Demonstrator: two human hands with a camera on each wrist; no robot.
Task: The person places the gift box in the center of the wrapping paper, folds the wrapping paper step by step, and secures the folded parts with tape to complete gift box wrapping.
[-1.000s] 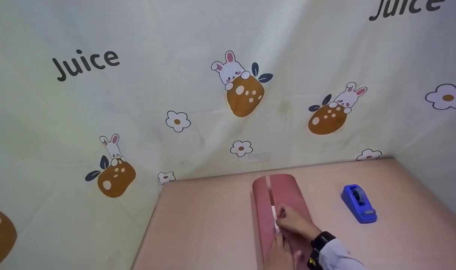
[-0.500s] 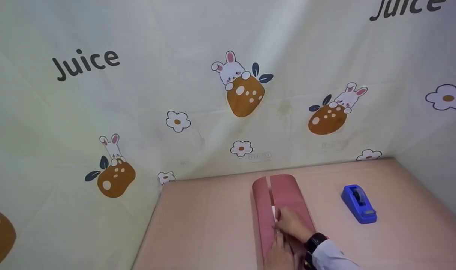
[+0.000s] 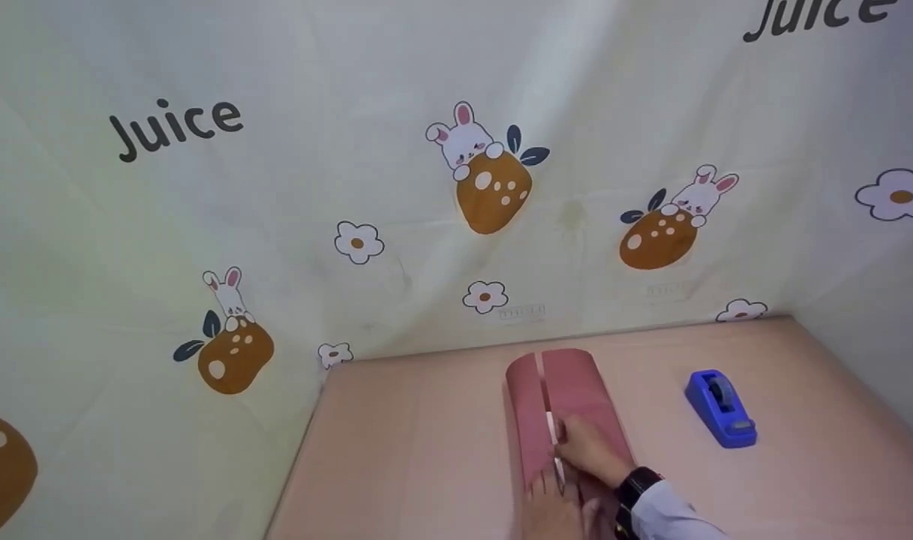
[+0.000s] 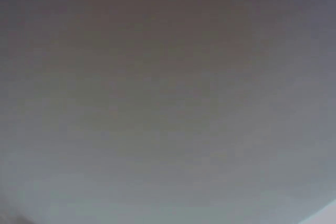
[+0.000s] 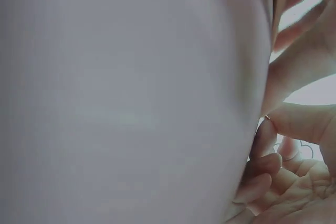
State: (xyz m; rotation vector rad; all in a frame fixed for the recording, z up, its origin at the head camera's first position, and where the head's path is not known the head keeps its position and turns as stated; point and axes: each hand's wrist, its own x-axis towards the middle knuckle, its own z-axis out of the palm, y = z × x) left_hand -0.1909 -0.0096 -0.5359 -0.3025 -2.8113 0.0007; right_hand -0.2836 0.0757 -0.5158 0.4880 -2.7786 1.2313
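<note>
Pink sheet (image 3: 531,431) lies on table (image 3: 411,450), edges curved over, long gap between flaps. Left hand (image 3: 550,516) rests on sheet's near part, fingers laid flat. Right hand (image 3: 590,450) just beyond, fingers curled, pinching white strip (image 3: 551,426) along gap. Judged light, paper-like; springy at curves, liable to crease or slide. Strip judged thin, easily torn. Recommended hold: flat palm on flap, fingertip pinch at strip's end.

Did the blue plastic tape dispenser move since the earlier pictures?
No: in the head view, the blue plastic tape dispenser keeps the same place relative to the far right corner of the pale pink table.
</note>
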